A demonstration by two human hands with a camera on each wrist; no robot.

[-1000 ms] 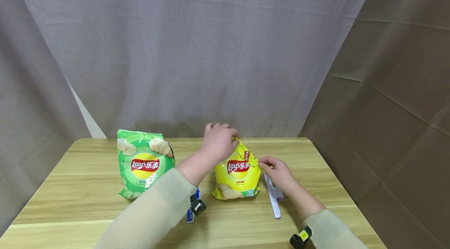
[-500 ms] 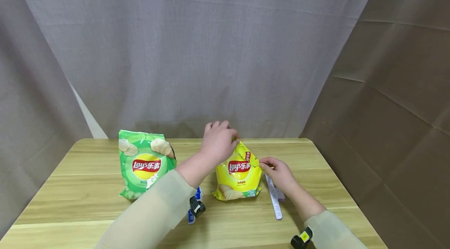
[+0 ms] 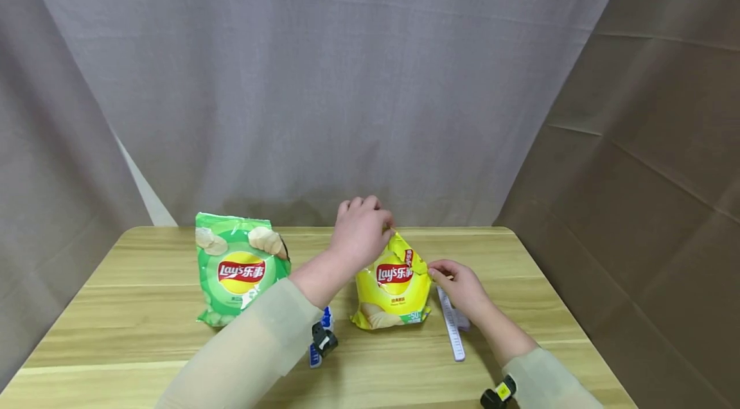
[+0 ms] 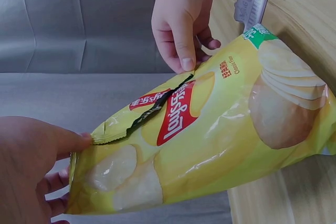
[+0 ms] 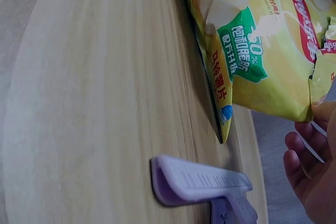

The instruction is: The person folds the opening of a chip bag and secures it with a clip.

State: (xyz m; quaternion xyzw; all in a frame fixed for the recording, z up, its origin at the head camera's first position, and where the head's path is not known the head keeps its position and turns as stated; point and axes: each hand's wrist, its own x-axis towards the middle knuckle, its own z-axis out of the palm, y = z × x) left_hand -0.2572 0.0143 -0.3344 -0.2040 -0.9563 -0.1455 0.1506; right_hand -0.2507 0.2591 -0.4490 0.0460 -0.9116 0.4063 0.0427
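A yellow Lay's chip bag (image 3: pixel 393 300) stands on the table, its upper right corner torn and folded down across the front. My left hand (image 3: pixel 360 232) pinches the top edge of the bag, thumb on the near face, as the left wrist view shows. At the bag's right side, my right hand (image 3: pixel 464 290) pinches the end of the folded flap (image 4: pixel 152 100) between thumb and fingers. A dark slit runs along the flap in the left wrist view. Just below my right hand lies a light purple bag clip (image 5: pixel 199 179).
A green Lay's bag (image 3: pixel 239 268) with an open-looking upper right corner stands at left, partly behind my left sleeve. A blue and white clip (image 3: pixel 315 354) lies under my left wrist, partly hidden. Grey curtains (image 3: pixel 347 75) rise behind the wooden table (image 3: pixel 393 377).
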